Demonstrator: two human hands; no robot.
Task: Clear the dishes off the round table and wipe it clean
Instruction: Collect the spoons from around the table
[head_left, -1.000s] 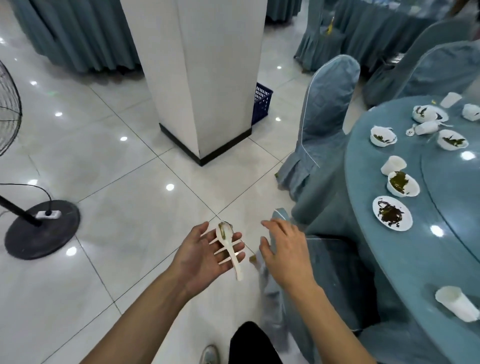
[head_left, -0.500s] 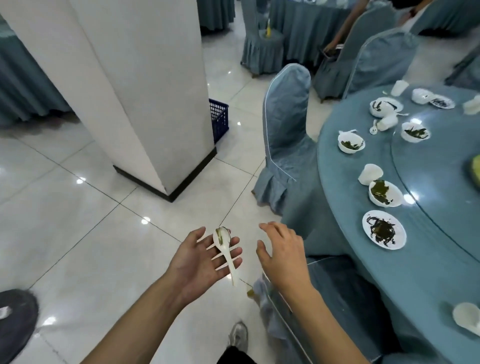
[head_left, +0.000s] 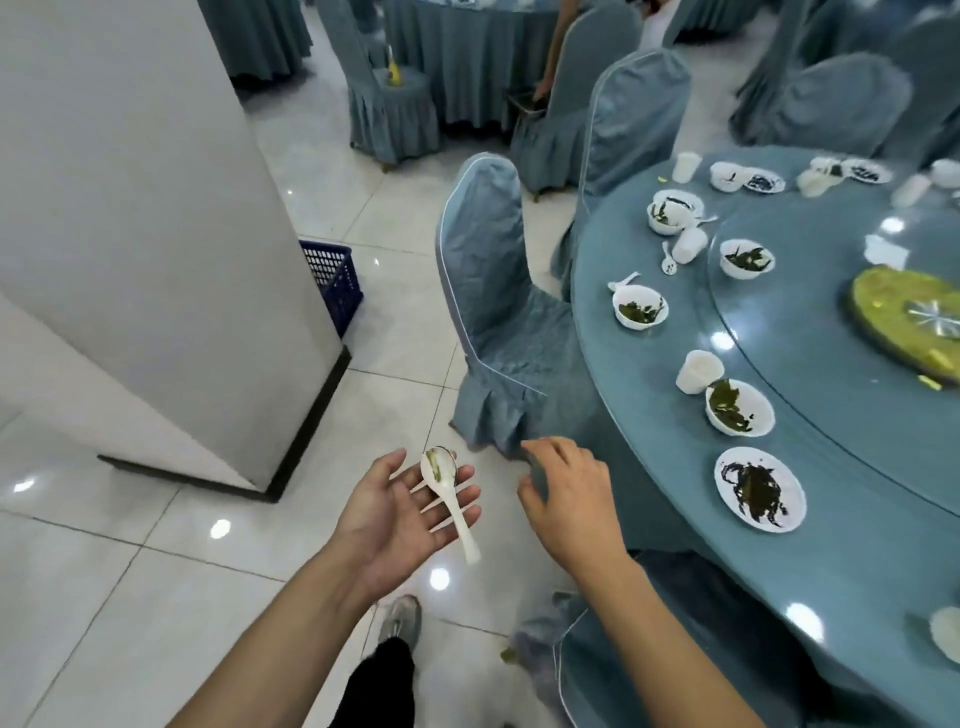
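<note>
A person is standing left of the round table (head_left: 675, 467), which is carrying dirty bowls and plates. Their left hand (head_left: 400, 512) is lying flat, palm up, balancing a white spoon (head_left: 448, 493) ungripped; tilting could drop it onto the tiles. Their right hand (head_left: 569, 493), loosely curled and empty, is hovering nearer the table.

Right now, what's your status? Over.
Left hand open, spoon resting on fingers. Right hand empty. Round table uncleared. Covered chair beside it.
</note>
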